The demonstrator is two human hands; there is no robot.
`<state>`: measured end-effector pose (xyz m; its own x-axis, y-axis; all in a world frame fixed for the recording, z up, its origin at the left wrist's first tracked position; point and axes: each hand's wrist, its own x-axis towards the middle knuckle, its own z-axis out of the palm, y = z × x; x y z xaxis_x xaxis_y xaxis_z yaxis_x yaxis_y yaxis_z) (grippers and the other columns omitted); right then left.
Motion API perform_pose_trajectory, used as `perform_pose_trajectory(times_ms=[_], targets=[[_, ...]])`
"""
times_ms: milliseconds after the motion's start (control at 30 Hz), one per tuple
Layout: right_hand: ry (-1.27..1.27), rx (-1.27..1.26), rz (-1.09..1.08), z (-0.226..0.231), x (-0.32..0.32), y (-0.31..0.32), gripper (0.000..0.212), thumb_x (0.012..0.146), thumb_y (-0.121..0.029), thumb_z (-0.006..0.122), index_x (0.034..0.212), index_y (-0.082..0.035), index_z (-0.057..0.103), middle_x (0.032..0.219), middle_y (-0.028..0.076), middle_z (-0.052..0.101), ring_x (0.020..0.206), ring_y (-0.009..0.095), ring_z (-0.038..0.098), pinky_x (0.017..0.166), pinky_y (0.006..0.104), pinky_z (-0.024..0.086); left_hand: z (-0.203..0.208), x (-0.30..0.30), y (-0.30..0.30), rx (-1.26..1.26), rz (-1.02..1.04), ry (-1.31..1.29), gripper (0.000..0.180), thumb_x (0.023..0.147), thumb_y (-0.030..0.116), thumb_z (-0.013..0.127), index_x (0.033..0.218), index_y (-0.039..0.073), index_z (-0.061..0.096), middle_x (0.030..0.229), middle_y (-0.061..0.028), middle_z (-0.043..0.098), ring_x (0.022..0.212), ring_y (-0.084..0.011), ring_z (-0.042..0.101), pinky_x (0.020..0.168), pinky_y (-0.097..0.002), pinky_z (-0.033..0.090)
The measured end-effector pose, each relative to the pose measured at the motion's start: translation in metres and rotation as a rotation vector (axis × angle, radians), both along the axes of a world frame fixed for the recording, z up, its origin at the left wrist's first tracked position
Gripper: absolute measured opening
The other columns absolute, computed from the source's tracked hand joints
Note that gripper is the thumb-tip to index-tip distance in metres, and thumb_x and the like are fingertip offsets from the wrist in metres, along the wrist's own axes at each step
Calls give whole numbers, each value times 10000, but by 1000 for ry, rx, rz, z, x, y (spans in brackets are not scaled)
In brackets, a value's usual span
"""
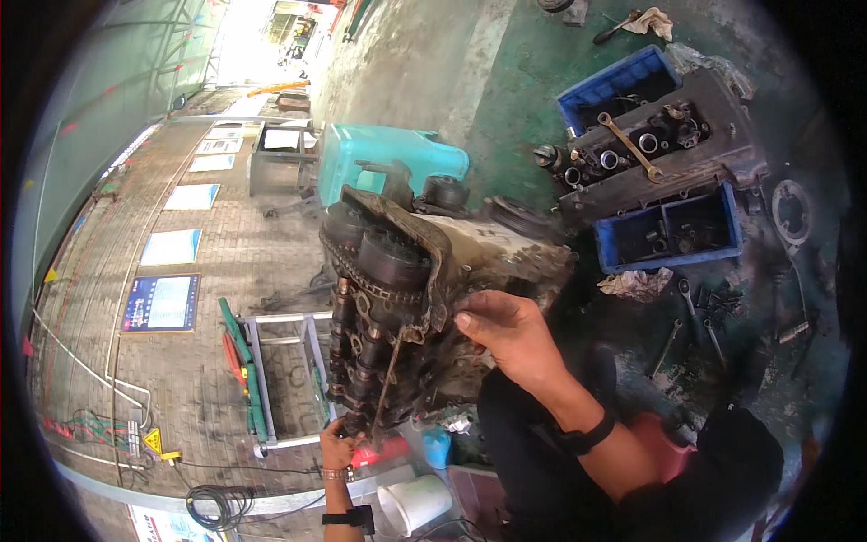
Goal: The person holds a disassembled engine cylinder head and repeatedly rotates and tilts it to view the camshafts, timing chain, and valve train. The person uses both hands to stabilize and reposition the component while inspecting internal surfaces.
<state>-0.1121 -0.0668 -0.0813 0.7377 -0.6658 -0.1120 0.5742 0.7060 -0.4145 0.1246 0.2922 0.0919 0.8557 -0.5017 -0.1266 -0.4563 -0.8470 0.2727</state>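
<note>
A dirty, oil-stained engine [470, 262] stands in front of me with its top open. Its chain [379, 289] runs round two dark round camshaft gears [395, 256] at the far end, and camshafts run toward me. At the engine's near left end, my left hand [338, 448] is closed round its edge; the fingertips are partly hidden. My right hand [513, 336] is beside the end cover's edge [438, 312], thumb and forefinger brought together in a pinch. Whatever small thing they may hold cannot be made out.
A removed engine cover [668, 149] with a wrench [630, 147] on it lies at the right, between blue parts bins [664, 264]. Tools, including a ratchet [688, 294], lie nearby on the floor. A turquoise stool [370, 149] stands behind the engine; a white bucket [415, 502] is near.
</note>
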Motion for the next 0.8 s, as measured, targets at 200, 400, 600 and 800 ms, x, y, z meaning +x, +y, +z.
perform_pose_trajectory(times_ms=[200, 400, 600, 800], targets=[[90, -196, -115, 8, -9, -1, 212, 911, -121, 707, 1020, 58, 674, 906, 53, 683, 848, 118, 605, 768, 265, 489, 2, -3, 0, 64, -21, -78, 331, 665, -26, 806, 974, -41, 688, 910, -65, 722, 795, -121, 622, 771, -287, 511], [113, -169, -50, 13, -16, -3, 233, 909, -124, 714, 1055, 52, 668, 914, 44, 677, 840, 107, 598, 767, 255, 491, -6, -16, -14, -21, -18, -46, 370, 659, -15, 814, 1010, -40, 699, 922, -82, 725, 817, -145, 643, 788, -305, 522], [272, -212, -131, 19, -21, -4, 169, 913, -87, 698, 1037, 25, 673, 904, 1, 659, 817, 80, 573, 742, 239, 476, -28, -4, -3, -48, -87, -209, 394, 626, 11, 812, 996, -47, 689, 909, -129, 697, 807, -231, 648, 765, -328, 517], [386, -322, -323, 45, -29, -19, 152, 931, -141, 695, 1004, -10, 677, 816, -42, 599, 714, 44, 491, 630, 217, 410, -43, -7, -4, -134, -138, -257, 375, 613, -16, 750, 981, -32, 681, 946, -171, 674, 888, -342, 648, 808, -378, 509]])
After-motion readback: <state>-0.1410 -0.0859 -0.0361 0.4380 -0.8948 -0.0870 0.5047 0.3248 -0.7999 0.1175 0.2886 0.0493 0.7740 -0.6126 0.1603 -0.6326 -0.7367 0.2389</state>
